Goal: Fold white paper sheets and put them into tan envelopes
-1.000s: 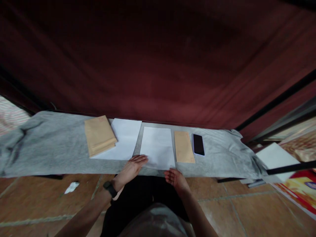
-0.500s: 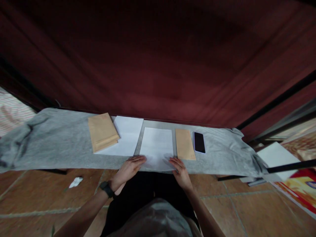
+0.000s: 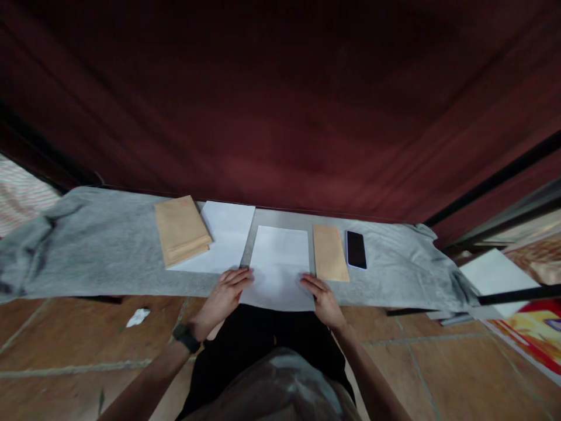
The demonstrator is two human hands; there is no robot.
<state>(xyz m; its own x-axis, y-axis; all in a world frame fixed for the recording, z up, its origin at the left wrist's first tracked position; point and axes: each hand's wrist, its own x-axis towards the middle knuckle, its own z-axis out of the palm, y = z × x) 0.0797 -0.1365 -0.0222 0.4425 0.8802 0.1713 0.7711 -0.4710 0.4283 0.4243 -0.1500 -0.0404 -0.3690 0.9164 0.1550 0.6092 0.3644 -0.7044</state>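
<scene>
A white sheet of paper (image 3: 280, 257) lies in front of me, its near edge reaching past the edge of the cloth-covered surface, over my lap. My left hand (image 3: 228, 287) holds its left side near the lower corner, fingers on top and thumb hidden. On the opposite side my right hand (image 3: 323, 297) has hold of the right edge, fingertips on the paper and thumb out of sight. Just right of the sheet is a single brown envelope (image 3: 330, 252). To the left, a stack of brown envelopes (image 3: 180, 228) partly covers more white paper (image 3: 228, 234).
A phone (image 3: 356, 250) with a dark screen lies right of the single envelope. Grey cloth (image 3: 109, 251) covers the long narrow surface, backed by a dark red panel (image 3: 280, 146). A crumpled white scrap (image 3: 138, 317) is on the tiled floor.
The sheet has slid slightly towards me. Both hands have shifted outward to its side edges, and the right thumb has gone out of sight. The envelopes and phone keep their places.
</scene>
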